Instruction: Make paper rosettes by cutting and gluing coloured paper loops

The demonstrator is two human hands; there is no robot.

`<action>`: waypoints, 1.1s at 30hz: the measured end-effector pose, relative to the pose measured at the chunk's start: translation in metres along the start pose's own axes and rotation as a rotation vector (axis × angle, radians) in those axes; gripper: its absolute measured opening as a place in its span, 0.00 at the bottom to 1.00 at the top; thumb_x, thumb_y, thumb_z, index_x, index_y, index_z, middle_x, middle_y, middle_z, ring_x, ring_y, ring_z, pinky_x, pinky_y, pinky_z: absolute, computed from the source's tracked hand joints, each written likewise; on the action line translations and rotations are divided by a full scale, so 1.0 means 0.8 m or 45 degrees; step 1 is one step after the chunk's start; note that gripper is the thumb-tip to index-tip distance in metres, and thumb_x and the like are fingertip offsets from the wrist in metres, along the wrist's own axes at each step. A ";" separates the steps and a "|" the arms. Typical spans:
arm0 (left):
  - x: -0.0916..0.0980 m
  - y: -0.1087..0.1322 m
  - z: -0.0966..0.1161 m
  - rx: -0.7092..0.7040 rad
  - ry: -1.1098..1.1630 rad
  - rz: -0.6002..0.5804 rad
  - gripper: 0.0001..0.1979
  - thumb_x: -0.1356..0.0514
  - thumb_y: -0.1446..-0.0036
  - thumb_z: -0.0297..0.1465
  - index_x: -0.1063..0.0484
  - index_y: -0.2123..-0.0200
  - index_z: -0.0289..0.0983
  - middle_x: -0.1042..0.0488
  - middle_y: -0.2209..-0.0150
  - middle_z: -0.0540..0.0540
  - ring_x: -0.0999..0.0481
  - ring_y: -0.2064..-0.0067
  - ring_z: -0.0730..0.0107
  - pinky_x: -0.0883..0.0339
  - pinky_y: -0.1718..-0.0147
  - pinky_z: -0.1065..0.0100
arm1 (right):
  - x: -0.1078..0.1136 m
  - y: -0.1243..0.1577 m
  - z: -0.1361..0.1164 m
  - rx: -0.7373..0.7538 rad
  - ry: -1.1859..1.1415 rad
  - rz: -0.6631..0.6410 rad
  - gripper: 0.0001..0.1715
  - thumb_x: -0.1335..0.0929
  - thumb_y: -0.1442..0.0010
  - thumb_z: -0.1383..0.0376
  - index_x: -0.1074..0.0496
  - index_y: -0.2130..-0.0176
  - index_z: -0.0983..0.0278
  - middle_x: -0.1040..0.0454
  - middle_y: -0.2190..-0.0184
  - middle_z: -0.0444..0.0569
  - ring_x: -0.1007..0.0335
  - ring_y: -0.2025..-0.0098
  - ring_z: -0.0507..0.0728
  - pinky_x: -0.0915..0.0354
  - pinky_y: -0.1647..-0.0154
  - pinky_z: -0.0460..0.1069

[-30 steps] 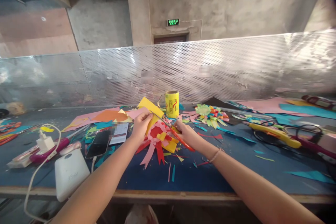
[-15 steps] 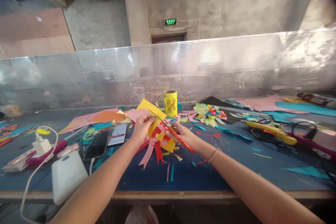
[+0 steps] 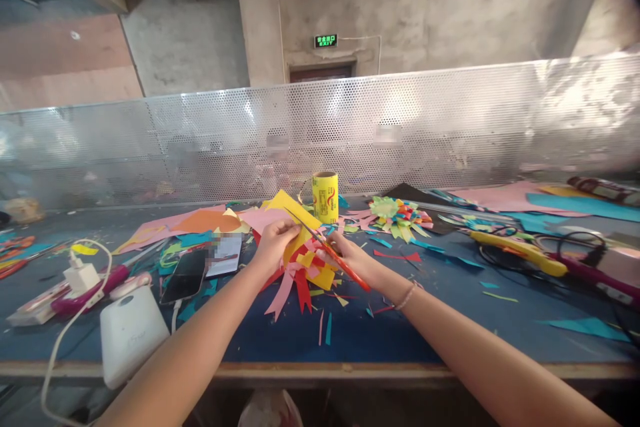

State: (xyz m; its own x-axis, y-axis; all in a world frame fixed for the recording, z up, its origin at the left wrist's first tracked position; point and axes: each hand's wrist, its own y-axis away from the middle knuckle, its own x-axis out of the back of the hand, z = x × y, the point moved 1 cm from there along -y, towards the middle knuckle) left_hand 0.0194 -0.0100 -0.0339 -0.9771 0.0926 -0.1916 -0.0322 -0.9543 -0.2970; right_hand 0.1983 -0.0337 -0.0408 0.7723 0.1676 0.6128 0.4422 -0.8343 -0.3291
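Observation:
Between the fingers of my left hand (image 3: 277, 245) is a sheet of yellow paper (image 3: 285, 203), its upper part sticking up toward the wall. My right hand (image 3: 349, 257) is closed around the handles of orange scissors (image 3: 351, 273). The blades point up and left and lie along the yellow paper. Beneath both hands sits a heap of cut paper strips (image 3: 302, 291) in red, pink and yellow. Just behind it stands a yellow tape-like roll (image 3: 325, 197) with a brown core.
A white power bank (image 3: 131, 333), a dark phone (image 3: 184, 276) and a power strip (image 3: 90, 293) with cables lie at left. A paper-strip bundle (image 3: 395, 213) is right of the roll. Farther right is a yellow-handled tool (image 3: 517, 253). A perforated metal screen (image 3: 320, 130) stands behind.
The yellow paper has shifted slightly to the right, and its angle at the scissor blades differs a little. Both hands stay in nearly the same place.

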 end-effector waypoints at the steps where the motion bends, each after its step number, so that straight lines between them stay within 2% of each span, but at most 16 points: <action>1: 0.000 0.000 -0.002 -0.003 -0.016 -0.025 0.11 0.35 0.61 0.34 0.28 0.74 0.34 0.27 0.74 0.48 0.28 0.71 0.71 0.35 0.69 0.69 | 0.000 0.000 0.000 -0.006 0.000 0.000 0.19 0.38 0.45 0.49 0.44 0.68 0.61 0.33 0.69 0.45 0.36 0.67 0.53 0.40 0.69 0.48; 6: 0.003 -0.001 -0.005 -0.027 -0.040 -0.051 0.10 0.35 0.60 0.33 0.28 0.74 0.34 0.28 0.74 0.48 0.29 0.71 0.73 0.36 0.68 0.70 | 0.001 -0.003 0.002 -0.040 0.008 0.027 0.20 0.37 0.47 0.48 0.45 0.67 0.61 0.33 0.70 0.43 0.36 0.69 0.53 0.41 0.71 0.48; 12: 0.004 -0.001 0.004 -0.021 0.053 0.013 0.09 0.35 0.61 0.34 0.30 0.77 0.35 0.29 0.77 0.49 0.29 0.74 0.74 0.35 0.69 0.70 | 0.001 -0.007 0.005 -0.085 0.165 0.089 0.21 0.36 0.49 0.49 0.46 0.70 0.61 0.37 0.77 0.40 0.42 0.74 0.51 0.47 0.76 0.46; 19: 0.014 -0.008 0.005 -0.156 -0.010 0.057 0.08 0.38 0.56 0.35 0.31 0.75 0.35 0.29 0.75 0.51 0.29 0.73 0.75 0.34 0.69 0.72 | 0.003 -0.011 0.008 -0.075 0.233 0.117 0.22 0.35 0.51 0.48 0.46 0.71 0.61 0.43 0.81 0.37 0.47 0.77 0.49 0.49 0.76 0.46; 26: 0.014 -0.006 0.003 -0.192 -0.142 -0.005 0.08 0.39 0.54 0.35 0.30 0.75 0.35 0.30 0.76 0.50 0.29 0.73 0.74 0.34 0.69 0.71 | 0.002 -0.005 0.007 -0.078 0.065 0.058 0.22 0.34 0.50 0.48 0.44 0.68 0.61 0.32 0.73 0.44 0.37 0.72 0.52 0.42 0.74 0.47; 30: 0.010 -0.004 0.005 -0.162 -0.152 -0.001 0.10 0.38 0.55 0.36 0.30 0.76 0.34 0.29 0.77 0.49 0.28 0.74 0.74 0.33 0.69 0.70 | -0.002 -0.003 0.007 -0.030 -0.010 0.029 0.22 0.36 0.48 0.48 0.41 0.64 0.62 0.30 0.66 0.47 0.34 0.67 0.54 0.39 0.70 0.48; 33: 0.009 -0.004 0.006 -0.126 -0.111 0.013 0.10 0.37 0.57 0.36 0.30 0.76 0.34 0.29 0.78 0.49 0.28 0.74 0.74 0.33 0.69 0.70 | -0.002 -0.003 0.004 -0.020 0.010 0.026 0.21 0.36 0.47 0.49 0.40 0.64 0.62 0.29 0.65 0.48 0.33 0.66 0.54 0.39 0.69 0.48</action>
State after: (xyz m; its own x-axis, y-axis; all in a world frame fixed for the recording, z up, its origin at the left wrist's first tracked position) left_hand 0.0112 -0.0080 -0.0299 -0.9920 0.0536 -0.1146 -0.0051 -0.9222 -0.3867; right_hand 0.1974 -0.0306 -0.0437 0.7777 0.1462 0.6114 0.4189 -0.8458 -0.3305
